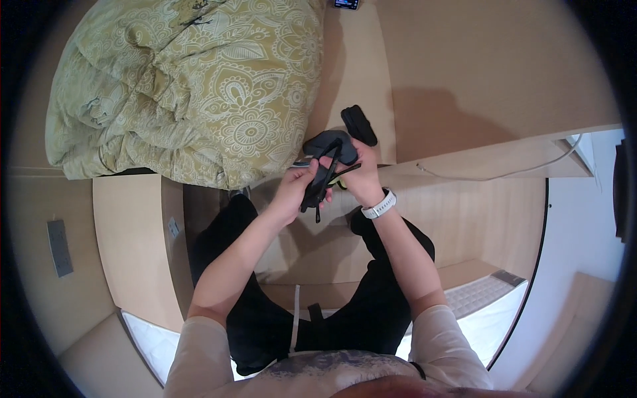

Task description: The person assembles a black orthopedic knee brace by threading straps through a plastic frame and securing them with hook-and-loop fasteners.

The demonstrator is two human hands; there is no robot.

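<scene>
A pair of black sunglasses (330, 144) with dark lenses and thin arms is held between my two hands, above the floor and in front of the bedding. My left hand (292, 192) pinches one side, thumb on top and fingertips showing beneath. Closed round the other side is my right hand (365, 178), with a white-banded watch (380, 203) on its wrist. A bit of something yellow-green (342, 182) shows by the right palm; I cannot make out what it is. Just beyond the right hand, a black oblong case (359, 125) lies on the wooden surface.
A puffy green-yellow patterned quilt (225, 86) fills the far left. At the top edge lies a phone (346, 3) with its screen lit. A pale cable (491, 178) runs along the wooden panel (491, 73) at right. A wooden cabinet (136, 245) stands at left.
</scene>
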